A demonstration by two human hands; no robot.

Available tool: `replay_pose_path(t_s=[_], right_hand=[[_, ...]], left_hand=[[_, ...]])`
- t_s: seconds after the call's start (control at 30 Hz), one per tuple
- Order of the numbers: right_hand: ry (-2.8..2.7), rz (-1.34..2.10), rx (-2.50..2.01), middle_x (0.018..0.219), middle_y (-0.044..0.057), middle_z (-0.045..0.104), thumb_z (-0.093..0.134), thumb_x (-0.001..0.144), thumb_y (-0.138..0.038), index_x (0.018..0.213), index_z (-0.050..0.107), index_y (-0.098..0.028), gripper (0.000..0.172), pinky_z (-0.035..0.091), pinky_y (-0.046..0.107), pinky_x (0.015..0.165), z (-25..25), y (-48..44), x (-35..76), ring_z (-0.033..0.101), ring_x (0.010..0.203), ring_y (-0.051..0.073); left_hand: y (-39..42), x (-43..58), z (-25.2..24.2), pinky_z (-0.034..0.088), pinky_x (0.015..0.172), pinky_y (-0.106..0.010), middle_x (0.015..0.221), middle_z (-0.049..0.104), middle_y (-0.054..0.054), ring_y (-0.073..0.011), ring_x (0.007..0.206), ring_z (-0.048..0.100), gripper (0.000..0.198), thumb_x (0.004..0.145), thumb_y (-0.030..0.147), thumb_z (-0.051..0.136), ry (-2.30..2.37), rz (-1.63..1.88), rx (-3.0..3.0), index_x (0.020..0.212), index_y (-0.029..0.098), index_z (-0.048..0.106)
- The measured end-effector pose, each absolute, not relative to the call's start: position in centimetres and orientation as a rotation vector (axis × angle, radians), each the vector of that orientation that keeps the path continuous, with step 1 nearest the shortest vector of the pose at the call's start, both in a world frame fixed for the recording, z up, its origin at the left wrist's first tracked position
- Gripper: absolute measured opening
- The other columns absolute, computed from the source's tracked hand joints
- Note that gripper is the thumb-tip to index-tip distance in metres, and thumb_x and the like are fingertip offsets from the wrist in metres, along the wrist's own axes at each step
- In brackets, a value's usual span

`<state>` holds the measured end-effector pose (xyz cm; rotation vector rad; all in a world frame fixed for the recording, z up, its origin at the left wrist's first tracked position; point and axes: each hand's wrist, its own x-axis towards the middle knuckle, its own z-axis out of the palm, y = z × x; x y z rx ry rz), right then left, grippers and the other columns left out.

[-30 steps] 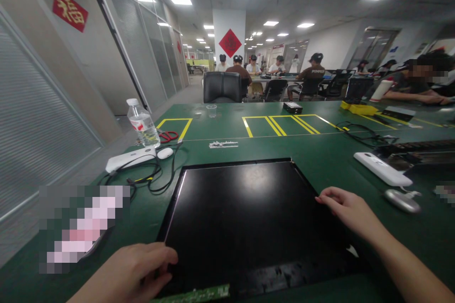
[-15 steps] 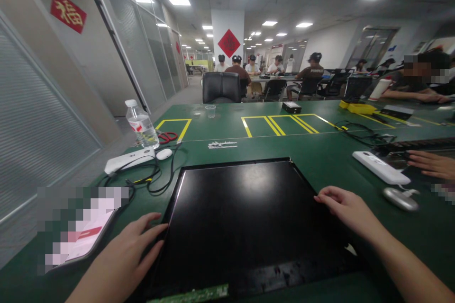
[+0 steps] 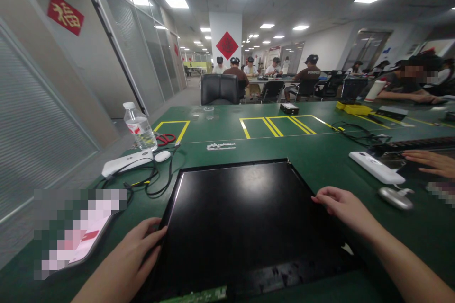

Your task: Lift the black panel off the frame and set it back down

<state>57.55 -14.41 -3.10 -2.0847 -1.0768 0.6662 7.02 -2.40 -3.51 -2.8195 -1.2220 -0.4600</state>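
A black LCD screen panel (image 3: 234, 218) in a thin dark frame lies in front of me, its glossy face up and reflecting a ceiling light. At its near edge shows part of a green circuit board (image 3: 199, 294). My left hand (image 3: 137, 253) is at the panel's left edge, fingers bent against the frame and the thumb side low. On the right edge my right hand (image 3: 336, 201) pinches the frame between thumb and curled fingers. A small pale piece (image 3: 347, 248) shows at the panel's lower right. The undersides of both grips are hidden.
Left are a phone (image 3: 90, 234), black cables (image 3: 156, 184), a white power bank-like device (image 3: 128, 162), red-handled scissors (image 3: 166, 139) and a water bottle (image 3: 139, 128). White scraps (image 3: 220, 147) lie beyond the panel. Right are a white device (image 3: 377, 167) and another person's hand (image 3: 430, 163).
My left hand's fingers have drawn closer together against the panel's left edge. My right hand keeps its pinch. The whole view has shifted slightly.
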Motion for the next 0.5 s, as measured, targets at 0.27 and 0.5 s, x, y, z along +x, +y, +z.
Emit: replay_pose_path(t_s=[0.27, 0.5], right_hand=[[-0.965, 0.817, -1.981, 0.082, 0.006, 0.076, 0.062, 0.064, -0.050, 0.068, 0.060, -0.023, 0.027, 0.039, 0.028, 0.051, -2.6, -14.3, 57.6, 0.051, 0.050, 0.012], [-1.141, 0.536, -2.071, 0.079, 0.004, 0.076, 0.056, 0.075, -0.048, 0.073, 0.068, -0.024, 0.026, 0.045, 0.029, 0.060, -2.5, -14.6, 57.0, 0.062, 0.061, 0.018]], left_hand=[[-2.9, 7.4, -2.9, 0.060, 0.085, -0.038, 0.111, 0.076, -0.014, -0.0292, 0.097, 0.075, 0.033, 0.085, 0.028, 0.050, -1.224, -0.506, -2.830, 0.099, 0.022, 0.079], [-2.4, 6.7, -4.1, 0.060, 0.086, -0.038, 0.113, 0.075, -0.012, -0.0281, 0.099, 0.075, 0.033, 0.086, 0.031, 0.051, -1.249, -0.500, -2.793, 0.104, 0.024, 0.078]])
